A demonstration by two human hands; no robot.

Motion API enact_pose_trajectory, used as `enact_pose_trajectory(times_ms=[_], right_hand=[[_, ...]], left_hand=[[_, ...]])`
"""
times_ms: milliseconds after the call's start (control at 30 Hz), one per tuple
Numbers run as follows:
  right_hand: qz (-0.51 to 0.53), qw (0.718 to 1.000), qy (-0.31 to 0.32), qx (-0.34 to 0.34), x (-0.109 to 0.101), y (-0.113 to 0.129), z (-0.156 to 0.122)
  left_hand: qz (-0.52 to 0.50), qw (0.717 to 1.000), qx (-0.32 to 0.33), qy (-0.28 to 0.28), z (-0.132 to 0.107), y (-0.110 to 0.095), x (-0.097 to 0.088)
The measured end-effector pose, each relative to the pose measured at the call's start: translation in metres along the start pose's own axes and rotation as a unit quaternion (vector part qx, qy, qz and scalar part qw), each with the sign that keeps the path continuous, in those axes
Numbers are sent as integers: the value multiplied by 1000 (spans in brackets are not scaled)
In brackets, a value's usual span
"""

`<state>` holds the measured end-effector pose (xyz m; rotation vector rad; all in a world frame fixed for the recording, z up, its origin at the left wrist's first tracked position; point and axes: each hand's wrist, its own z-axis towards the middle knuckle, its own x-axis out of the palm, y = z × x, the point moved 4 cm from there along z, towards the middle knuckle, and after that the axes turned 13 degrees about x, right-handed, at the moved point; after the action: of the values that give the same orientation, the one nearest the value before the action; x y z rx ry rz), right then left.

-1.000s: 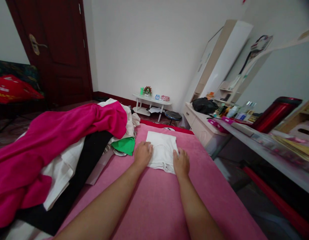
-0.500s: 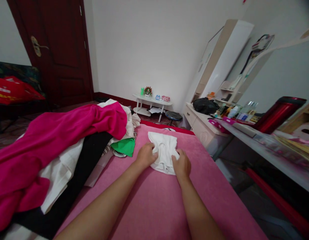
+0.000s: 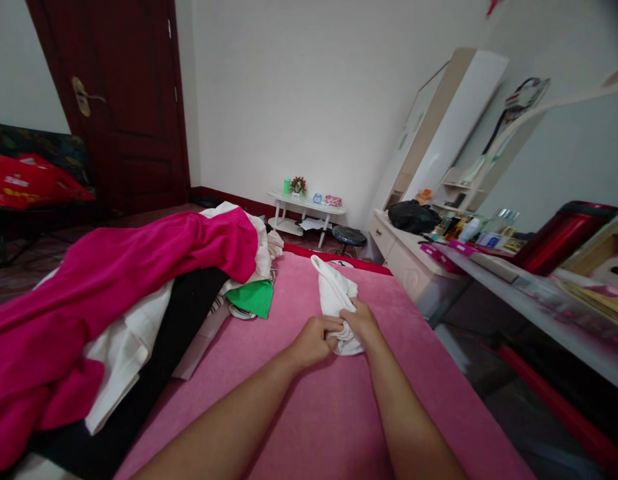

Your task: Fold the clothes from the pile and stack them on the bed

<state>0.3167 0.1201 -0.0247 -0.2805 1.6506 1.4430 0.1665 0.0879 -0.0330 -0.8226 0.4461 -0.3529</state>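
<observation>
White underpants [image 3: 335,288] lie on the pink bed cover [image 3: 313,413], gathered into a narrow, crumpled strip. At their near left edge, my left hand [image 3: 315,341] is closed with the cloth pinched between its fingers. My right hand [image 3: 361,320] grips the fabric from the right side, its fingertips close to those of the left. Part of the cloth between the two hands is hidden by the fingers.
A clothes pile on the left holds a magenta garment [image 3: 159,250], black cloth [image 3: 189,313] and a green piece [image 3: 253,298]. To the right stand a cluttered dressing table [image 3: 413,250] and a glass-topped desk with a red flask [image 3: 563,237]. A stool [image 3: 349,235] is beyond the bed.
The underpants were spread flat with a hand on each side. Their left side is now brought over to the right, and my left hand has moved right, close to my right hand.
</observation>
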Motion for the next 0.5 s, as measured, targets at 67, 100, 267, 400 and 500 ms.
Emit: enact_pose_trajectory(times_ms=[67, 100, 267, 400, 500], right_hand=[[7, 1000, 1, 8, 1, 0, 4], [11, 1000, 0, 12, 0, -1, 7], [17, 999, -40, 33, -37, -13, 38], [-15, 989, -137, 61, -99, -22, 83], [-52, 971, -215, 89, -137, -20, 117]], left_hand=[[-22, 994, -62, -85, -1, 11, -4], [-20, 990, -77, -117, -2, 15, -6], [39, 979, -82, -182, -5, 23, -12], [98, 985, -80, -114, -3, 20, -7], [132, 985, -80, -75, -2, 19, -1]])
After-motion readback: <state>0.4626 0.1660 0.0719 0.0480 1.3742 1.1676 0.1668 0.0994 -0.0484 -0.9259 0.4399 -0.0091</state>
